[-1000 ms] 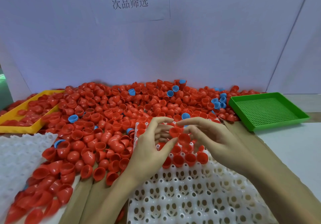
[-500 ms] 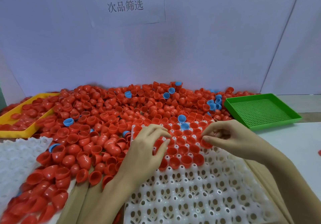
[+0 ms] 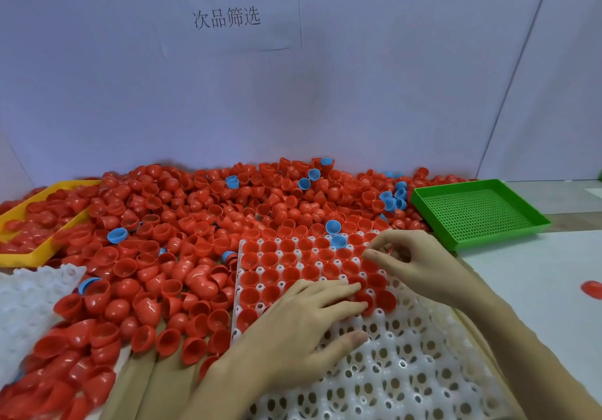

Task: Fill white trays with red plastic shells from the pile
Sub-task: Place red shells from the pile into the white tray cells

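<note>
A big pile of red plastic shells (image 3: 195, 224) covers the table from the wall to the near left. The white tray (image 3: 407, 370) lies in front of me; its far rows hold red shells with their hollows up, and its near cells are bare. My left hand (image 3: 309, 328) lies flat on the tray, its straight fingers pressing on shells in the nearest filled rows. My right hand (image 3: 413, 263) hovers over the tray's far right corner with curled fingers, and a bit of red shows between the fingertips.
Blue shells (image 3: 332, 226) are mixed into the pile, and two sit at the tray's far edge. A second white tray (image 3: 26, 305) lies at the left, a yellow tray (image 3: 39, 256) with red shells behind it. A green mesh tray (image 3: 479, 211) stands at the right, a stray red shell (image 3: 591, 289) nearer.
My left hand has uncurled and come down flat on the filled rows, nearer to me. My right hand has moved away from it to the tray's far right corner.
</note>
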`<state>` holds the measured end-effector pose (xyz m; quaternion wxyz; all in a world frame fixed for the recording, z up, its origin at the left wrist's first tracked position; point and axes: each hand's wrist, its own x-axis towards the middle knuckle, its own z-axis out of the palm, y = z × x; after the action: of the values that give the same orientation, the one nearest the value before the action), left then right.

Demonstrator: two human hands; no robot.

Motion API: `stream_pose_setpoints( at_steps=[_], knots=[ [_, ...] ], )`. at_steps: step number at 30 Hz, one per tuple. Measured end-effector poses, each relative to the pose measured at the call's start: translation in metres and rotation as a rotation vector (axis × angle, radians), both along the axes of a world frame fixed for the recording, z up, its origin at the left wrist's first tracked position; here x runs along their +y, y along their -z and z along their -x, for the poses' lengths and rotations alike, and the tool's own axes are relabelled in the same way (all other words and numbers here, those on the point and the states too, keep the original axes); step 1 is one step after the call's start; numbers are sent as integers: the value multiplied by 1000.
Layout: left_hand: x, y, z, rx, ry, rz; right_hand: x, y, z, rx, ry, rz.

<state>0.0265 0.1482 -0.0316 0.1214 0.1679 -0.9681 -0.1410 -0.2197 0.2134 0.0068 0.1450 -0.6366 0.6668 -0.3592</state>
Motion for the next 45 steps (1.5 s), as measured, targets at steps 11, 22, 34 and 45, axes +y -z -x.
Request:
stream_pose_setpoints(
  at_steps=[11,22,34,45],
  knots=[
    [5,-9,-2,19,40,26,-88,1,9,272,129,42],
    [-4,-15,-12,162,-35,-16,-170,-1,49,610,248,-134],
    [-8,-15,-13,164,-47,61,-92,-20,10,116,235,323],
    [-11,-12,-9,409,-278,48,-7,-10,-27,-930,-285,-94]
  ],
)
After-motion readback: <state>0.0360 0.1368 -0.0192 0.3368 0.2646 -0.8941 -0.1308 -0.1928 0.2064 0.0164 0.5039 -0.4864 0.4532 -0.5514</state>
